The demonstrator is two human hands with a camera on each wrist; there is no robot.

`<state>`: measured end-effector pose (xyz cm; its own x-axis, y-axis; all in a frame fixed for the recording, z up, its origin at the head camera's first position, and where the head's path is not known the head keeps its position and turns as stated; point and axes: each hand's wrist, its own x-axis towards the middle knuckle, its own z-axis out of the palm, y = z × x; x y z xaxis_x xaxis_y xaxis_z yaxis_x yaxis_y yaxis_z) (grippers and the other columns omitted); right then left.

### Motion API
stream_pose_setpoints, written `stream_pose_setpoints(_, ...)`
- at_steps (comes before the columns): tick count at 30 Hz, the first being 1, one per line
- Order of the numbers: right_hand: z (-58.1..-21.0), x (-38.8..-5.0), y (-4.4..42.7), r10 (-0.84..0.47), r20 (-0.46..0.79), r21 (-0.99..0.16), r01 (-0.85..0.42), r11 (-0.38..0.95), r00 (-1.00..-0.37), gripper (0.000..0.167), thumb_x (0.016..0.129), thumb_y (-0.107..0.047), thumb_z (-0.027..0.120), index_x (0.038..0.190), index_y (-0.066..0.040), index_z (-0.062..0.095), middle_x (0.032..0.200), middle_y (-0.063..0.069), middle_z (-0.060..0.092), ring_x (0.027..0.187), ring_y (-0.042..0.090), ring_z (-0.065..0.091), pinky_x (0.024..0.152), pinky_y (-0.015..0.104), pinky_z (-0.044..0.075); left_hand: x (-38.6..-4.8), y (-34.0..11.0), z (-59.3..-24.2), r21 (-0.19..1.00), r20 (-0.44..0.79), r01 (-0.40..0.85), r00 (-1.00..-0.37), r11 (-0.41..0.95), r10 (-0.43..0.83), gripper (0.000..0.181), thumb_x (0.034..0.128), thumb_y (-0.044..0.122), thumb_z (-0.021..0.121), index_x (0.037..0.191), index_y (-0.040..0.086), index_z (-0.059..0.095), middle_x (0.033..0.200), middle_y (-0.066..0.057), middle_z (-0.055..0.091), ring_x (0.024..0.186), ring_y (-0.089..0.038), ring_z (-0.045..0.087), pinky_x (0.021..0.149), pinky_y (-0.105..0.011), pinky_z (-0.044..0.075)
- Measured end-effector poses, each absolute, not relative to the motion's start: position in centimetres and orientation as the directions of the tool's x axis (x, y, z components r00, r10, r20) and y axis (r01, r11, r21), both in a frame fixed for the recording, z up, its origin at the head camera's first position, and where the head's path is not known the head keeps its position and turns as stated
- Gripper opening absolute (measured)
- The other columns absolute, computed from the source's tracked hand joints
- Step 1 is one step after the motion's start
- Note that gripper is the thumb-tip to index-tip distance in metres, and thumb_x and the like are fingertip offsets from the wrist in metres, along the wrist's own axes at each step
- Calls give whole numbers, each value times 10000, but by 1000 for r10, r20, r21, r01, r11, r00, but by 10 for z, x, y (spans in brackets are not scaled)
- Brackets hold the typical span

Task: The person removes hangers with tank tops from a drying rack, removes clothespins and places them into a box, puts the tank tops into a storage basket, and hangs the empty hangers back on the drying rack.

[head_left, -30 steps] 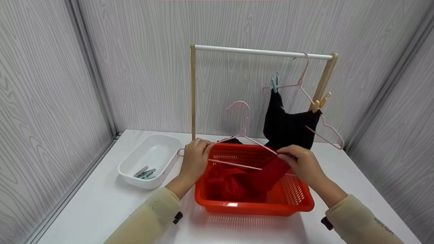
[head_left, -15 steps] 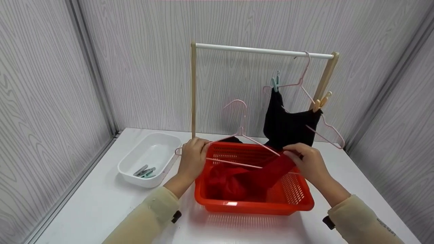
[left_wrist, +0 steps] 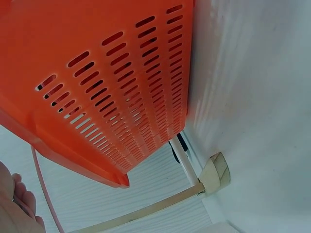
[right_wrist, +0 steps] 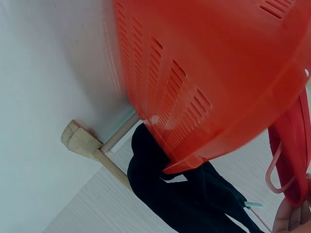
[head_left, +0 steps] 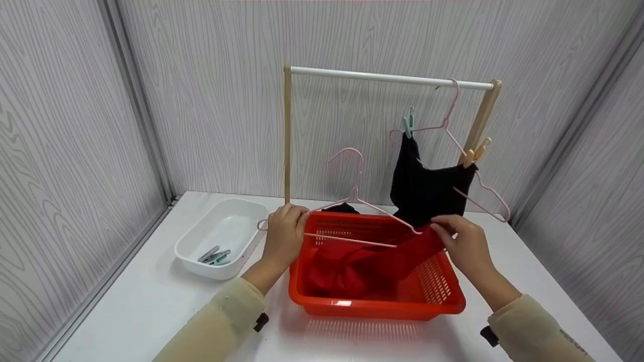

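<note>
My left hand [head_left: 284, 231] grips a pink clothes hanger [head_left: 352, 241] near its left end, holding it tilted over the red plastic basket [head_left: 377, 307]. My right hand [head_left: 465, 241] pinches the upper edge of a red garment [head_left: 415, 254] at the hanger's right side. The rest of that red fabric lies bunched in the basket. In the right wrist view, the hanger's looped end [right_wrist: 273, 174] shows against the red cloth beside the right fingers [right_wrist: 294, 216]. The garment's kind cannot be made out.
Behind stands a rack with a white rail [head_left: 367, 76]. From it hangs another pink hanger [head_left: 447, 120] bearing a black garment [head_left: 427, 198], clipped by a teal clothespin [head_left: 408, 124] and a yellow clothespin [head_left: 475, 153]. At left, a white tub [head_left: 229, 226] holds several clothespins [head_left: 216, 256].
My right hand has moved rightward, drawing the red garment's edge past the hanger's shoulder. The hanger's hook has shifted slightly left. My left hand keeps its grip and has moved only slightly left.
</note>
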<state>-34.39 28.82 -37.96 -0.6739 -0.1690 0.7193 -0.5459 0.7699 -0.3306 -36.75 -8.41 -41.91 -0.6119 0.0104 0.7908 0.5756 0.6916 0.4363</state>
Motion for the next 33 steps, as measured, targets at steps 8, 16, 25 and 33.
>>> stream_pose_setpoints(8,-386,-345,292,-99,677,-406,-482,777,-729,134,910,-13,709,1040,-13,742,905,129,726,755,234,684,660,27,432,-367,-86,-418,423,809,588,-588,690,5,116,976,157,639,956,53,687,879,-66,627,848,-275,599,750,-448,431)
stream_pose_setpoints(16,-391,-343,293,-37,612,-504,-425,752,-790,138,950,-40,667,1066,-10,735,896,136,726,731,235,689,644,67,478,-368,-91,-415,421,817,589,-576,690,-7,117,980,153,636,957,51,690,867,-66,624,845,-276,594,743,-439,420)
stream_pose_setpoints(25,-394,-342,295,5,553,-579,-379,722,-833,144,967,-72,655,1072,-8,729,878,123,719,726,211,676,628,113,515,-370,-98,-417,390,843,584,-537,712,-22,140,989,181,629,960,58,688,875,-71,624,855,-268,600,749,-434,433)
stream_pose_setpoints(33,-400,-341,292,12,524,-592,-353,725,-852,159,976,-105,650,1085,-21,730,932,137,725,789,232,673,663,95,499,-371,-101,-419,393,845,554,-532,734,-50,153,992,186,627,955,53,692,863,-73,616,831,-273,591,740,-427,431)
